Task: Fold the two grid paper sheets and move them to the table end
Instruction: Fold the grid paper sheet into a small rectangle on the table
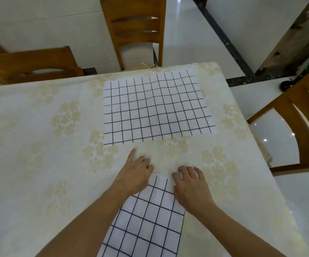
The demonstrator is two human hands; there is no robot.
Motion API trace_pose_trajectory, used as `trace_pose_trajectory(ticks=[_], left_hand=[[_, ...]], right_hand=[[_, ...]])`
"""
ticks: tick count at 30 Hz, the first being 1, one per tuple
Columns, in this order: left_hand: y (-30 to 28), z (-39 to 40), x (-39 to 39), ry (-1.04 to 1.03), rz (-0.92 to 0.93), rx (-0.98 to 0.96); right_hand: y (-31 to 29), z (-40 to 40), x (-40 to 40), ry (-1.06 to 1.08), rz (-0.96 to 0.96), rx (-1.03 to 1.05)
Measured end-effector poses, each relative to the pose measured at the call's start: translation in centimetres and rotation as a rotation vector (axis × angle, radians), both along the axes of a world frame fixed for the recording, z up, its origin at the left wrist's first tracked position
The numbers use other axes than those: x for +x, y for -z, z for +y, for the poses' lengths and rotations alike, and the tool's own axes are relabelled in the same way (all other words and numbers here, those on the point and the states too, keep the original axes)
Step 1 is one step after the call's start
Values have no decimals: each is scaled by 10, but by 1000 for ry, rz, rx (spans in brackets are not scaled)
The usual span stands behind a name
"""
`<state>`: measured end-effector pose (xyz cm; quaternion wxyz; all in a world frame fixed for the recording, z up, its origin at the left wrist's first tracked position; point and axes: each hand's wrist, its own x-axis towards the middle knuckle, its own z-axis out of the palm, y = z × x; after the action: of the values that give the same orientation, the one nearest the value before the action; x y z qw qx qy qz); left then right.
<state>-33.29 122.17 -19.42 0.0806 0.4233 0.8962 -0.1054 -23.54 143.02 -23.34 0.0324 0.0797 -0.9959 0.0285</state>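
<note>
Spread across most of the view: a table [29,127] under a pale cloth printed with faint beige flowers, its far edge and right edge both visible, meeting at a rounded far-right corner. No containers anywhere on it.

Pushed up around it: three wooden chairs, one [137,32] behind the far edge, one [29,62] toward the far-left, one [302,127] off the right edge, all on a glossy white tiled floor.

Lying flat and unfolded toward the far-right corner: a grid paper sheet [155,108], its far side near the table's far edge, its right side near the right edge. Broad bare cloth to the left of it, reaching the left edge of the view.

Toward the near edge: a narrower grid paper sheet [146,223], a long strip running away from the near edge; folded or not, cannot tell. A band of bare cloth between the two sheets.

Pressed on the strip's far-left corner: left hand [133,175], palm down, index finger stretched forward, other fingers loosely curled, gripping nothing.

Resting at the strip's far-right corner: right hand [190,184], palm down, fingers bent and slightly spread, fingertips on the cloth just beyond the paper, nothing grasped.
</note>
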Motion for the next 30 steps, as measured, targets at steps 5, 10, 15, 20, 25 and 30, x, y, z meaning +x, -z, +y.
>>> trace_pose_trajectory(ticks=[5, 10, 15, 20, 25, 30], left_hand=[[-2, -4, 1, 71, 96, 178], [-10, -6, -2, 82, 169, 223], [-14, -3, -10, 139, 222, 312], [-17, -8, -15, 194, 239, 363], [-17, -8, -21, 170, 236, 314], [-18, 7, -20, 128, 222, 278]], right_hand=[[-1, 2, -8, -39, -18, -60], [-1, 4, -13, -12, -71, -189], [-9, 12, -22, 79, -125, -284], [-12, 21, -29, 2, -140, -385], [-21, 29, -35, -42, -135, -393], [-27, 44, -32, -5, -54, -318]])
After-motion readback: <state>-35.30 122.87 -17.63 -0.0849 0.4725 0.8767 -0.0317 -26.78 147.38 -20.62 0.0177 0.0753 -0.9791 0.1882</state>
